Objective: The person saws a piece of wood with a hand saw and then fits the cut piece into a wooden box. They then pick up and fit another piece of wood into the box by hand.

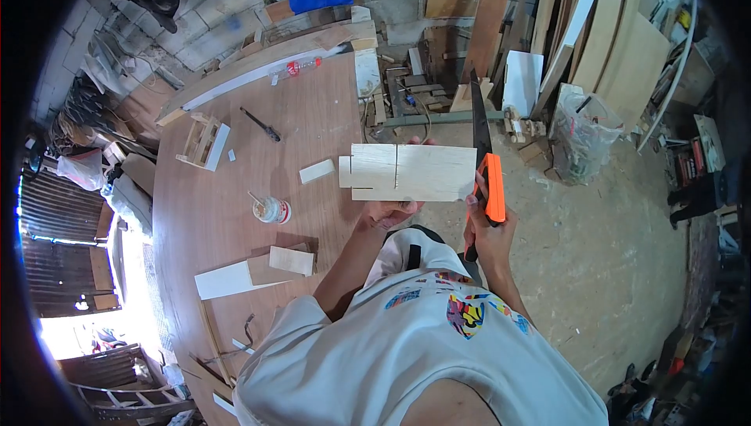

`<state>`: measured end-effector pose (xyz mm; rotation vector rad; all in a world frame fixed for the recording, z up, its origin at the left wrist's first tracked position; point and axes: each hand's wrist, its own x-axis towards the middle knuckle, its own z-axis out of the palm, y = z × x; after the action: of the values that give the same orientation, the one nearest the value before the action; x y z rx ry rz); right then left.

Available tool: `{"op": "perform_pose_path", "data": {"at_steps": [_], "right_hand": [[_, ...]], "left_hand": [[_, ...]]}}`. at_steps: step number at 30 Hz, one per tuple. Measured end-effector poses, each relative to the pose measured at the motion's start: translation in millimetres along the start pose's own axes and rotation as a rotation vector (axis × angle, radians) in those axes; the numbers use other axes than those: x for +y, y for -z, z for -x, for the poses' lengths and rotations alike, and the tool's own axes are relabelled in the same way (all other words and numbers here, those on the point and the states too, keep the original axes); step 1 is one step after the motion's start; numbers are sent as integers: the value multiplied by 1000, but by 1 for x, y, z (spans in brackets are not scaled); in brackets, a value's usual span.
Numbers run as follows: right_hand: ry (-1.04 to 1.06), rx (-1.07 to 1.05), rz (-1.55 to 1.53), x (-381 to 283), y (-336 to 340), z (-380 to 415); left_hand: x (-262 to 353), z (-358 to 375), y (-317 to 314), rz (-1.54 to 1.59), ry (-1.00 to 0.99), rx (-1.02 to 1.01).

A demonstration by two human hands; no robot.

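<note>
In the head view my left hand (391,213) grips a pale wooden board (438,174) from below, with fingertips also showing at its far edge. Slots and a sawn line cross the board, and its left end is notched. My right hand (490,232) is closed round the orange handle of a handsaw (491,183). The saw's dark blade points away from me, just past the board's right end. Part of the board's left end overlaps the table edge in this view.
On the wooden table (321,113) are a small wooden frame (205,143), a screwdriver (260,125), a glue jar (272,210), a plastic bottle (301,67) and offcuts (293,260). Planks (610,43) lean at the back right beside a clear plastic bag (583,136).
</note>
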<state>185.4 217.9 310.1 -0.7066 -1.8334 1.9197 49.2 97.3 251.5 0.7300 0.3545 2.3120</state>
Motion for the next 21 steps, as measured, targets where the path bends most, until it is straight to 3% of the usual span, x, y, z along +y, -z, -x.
{"op": "perform_pose_path", "data": {"at_steps": [3, 8, 12, 14, 17, 21], "right_hand": [[-4, 10, -10, 0, -2, 0], [-16, 24, -43, 2, -4, 1], [-75, 34, -61, 5, -3, 2], [-84, 33, -46, 6, -4, 5], [-93, 28, -18, 6, -1, 7], [-80, 38, -19, 5, 0, 8]], "left_hand": [[-2, -1, 3, 34, -50, 2], [5, -1, -1, -124, 49, 18], [2, 3, 14, -25, 28, 24], [-3, 16, 41, -83, 128, 182], [7, 6, 10, -310, 80, 253], [3, 3, 5, -385, 84, 324]]}}
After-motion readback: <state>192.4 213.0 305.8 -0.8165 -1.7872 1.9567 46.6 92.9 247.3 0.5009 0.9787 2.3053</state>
